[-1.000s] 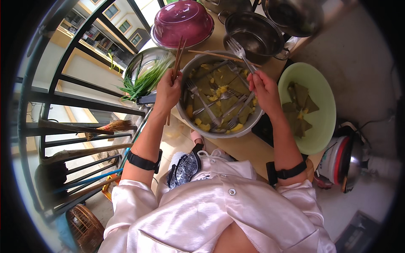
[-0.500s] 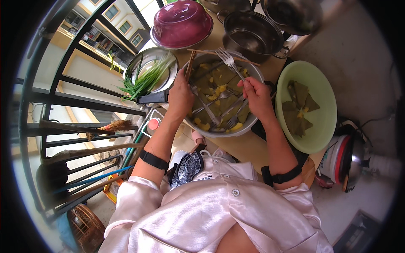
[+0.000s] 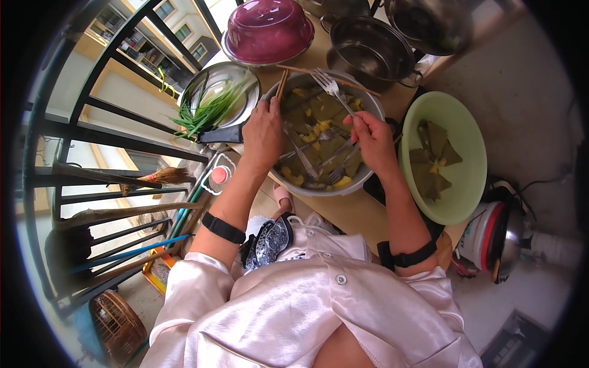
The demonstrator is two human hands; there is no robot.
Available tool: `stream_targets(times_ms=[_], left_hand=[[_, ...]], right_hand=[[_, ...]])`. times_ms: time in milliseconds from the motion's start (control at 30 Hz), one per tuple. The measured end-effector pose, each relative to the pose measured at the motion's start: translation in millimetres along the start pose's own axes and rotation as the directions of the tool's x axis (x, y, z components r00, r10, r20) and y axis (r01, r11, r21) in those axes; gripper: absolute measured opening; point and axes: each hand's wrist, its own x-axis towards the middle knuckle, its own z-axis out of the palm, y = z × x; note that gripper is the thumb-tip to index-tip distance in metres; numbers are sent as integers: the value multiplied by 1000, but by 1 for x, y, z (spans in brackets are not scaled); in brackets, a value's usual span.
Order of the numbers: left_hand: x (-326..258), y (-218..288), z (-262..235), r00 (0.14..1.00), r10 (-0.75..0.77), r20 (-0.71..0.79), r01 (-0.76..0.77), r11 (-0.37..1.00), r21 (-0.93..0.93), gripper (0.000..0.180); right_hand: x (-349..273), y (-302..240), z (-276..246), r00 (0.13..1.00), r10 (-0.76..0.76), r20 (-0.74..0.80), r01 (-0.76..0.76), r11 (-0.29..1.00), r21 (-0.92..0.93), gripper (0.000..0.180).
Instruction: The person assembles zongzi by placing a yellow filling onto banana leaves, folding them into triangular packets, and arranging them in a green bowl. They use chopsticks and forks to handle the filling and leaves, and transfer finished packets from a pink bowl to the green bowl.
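Note:
A large grey basin (image 3: pixel 319 192) sits in front of me, filled with green leaf-wrapped parcels (image 3: pixel 293 110) with yellow bits among them. Several forks (image 3: pixel 299 150) lie on the parcels. At the basin's left rim, my left hand (image 3: pixel 264 135) is closed round wooden chopsticks (image 3: pixel 283 83), their ends pointing up and away. Over the right side, my right hand (image 3: pixel 373 138) pinches a metal fork (image 3: pixel 331 88), tines up toward the far rim. One thin wooden stick (image 3: pixel 362 90) rests across that rim.
On the right stands a pale green bowl (image 3: pixel 472 153) holding similar parcels. Behind are an upturned purple basin (image 3: pixel 269 30) and a dark two-handled pot (image 3: pixel 371 52). Green onions (image 3: pixel 211 107) lie on a steel lid or pan at left, by the railing (image 3: pixel 123 138). An electric cooker (image 3: pixel 491 239) stands low right.
My left hand has turned slightly, showing more of its back, and sits a little lower on the chopsticks. My right hand and fork are almost unmoved. The view has shifted slightly.

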Motion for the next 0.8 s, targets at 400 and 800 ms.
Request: stream_targets(times_ms=[400, 800], left_hand=[[-38, 52, 4, 706, -80, 704, 651, -320, -689, 25], [-32, 24, 11, 641, 42, 766, 687, -477, -548, 19]], right_hand=[[-30, 11, 40, 985, -62, 163, 95, 974, -205, 16], [21, 67, -17, 870, -17, 493, 456, 410, -790, 25]])
